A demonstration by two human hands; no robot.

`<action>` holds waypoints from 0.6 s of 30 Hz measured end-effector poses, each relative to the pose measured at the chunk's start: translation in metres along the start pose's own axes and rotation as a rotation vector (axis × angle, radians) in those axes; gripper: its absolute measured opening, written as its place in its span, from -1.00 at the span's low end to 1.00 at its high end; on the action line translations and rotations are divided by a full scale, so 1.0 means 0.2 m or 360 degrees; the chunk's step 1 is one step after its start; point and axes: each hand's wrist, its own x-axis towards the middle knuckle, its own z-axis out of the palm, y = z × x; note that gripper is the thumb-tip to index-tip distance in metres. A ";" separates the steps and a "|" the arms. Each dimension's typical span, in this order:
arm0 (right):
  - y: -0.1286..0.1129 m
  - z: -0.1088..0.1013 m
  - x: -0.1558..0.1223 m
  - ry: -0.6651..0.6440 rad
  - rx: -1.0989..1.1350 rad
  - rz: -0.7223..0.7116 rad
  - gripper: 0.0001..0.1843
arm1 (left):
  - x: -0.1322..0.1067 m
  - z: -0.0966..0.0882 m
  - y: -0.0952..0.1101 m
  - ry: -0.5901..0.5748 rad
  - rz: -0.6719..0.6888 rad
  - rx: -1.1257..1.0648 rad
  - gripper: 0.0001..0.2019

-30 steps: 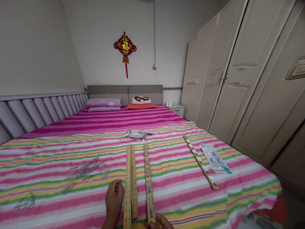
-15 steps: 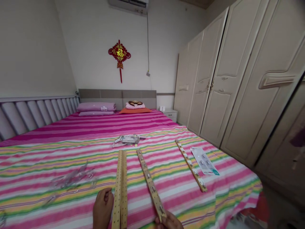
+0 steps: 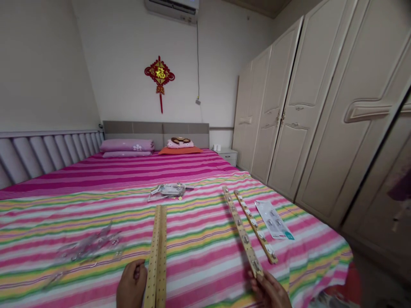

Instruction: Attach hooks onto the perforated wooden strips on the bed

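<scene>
Gripping a metal-studded strip (image 3: 240, 230) by its near end, the right hand (image 3: 270, 288) had wide striped sheet (image 3: 195, 248) leftward — left hand (image 3: 131, 283) fisted.

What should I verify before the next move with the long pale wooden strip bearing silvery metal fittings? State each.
1. Right hand gripping the near end of the silvery-fitted strip: ok.
2. That strip apart from the yellowish wooden strip with round white fittings: ok, cloth shows between.
3. That strip lifted off the multicoloured striped cloth: cannot tell.
4. Curled left hand clear of the two perforated pale wooden strips: cannot tell.
5. Loose clear plastic packaging gathered together: not ok, spread out.
</scene>
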 end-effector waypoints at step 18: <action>-0.06 -0.13 0.19 0.0070 0.0109 -0.0057 -0.65 | -0.02 0.00 0.01 0.0012 0.0068 -0.0048 -0.73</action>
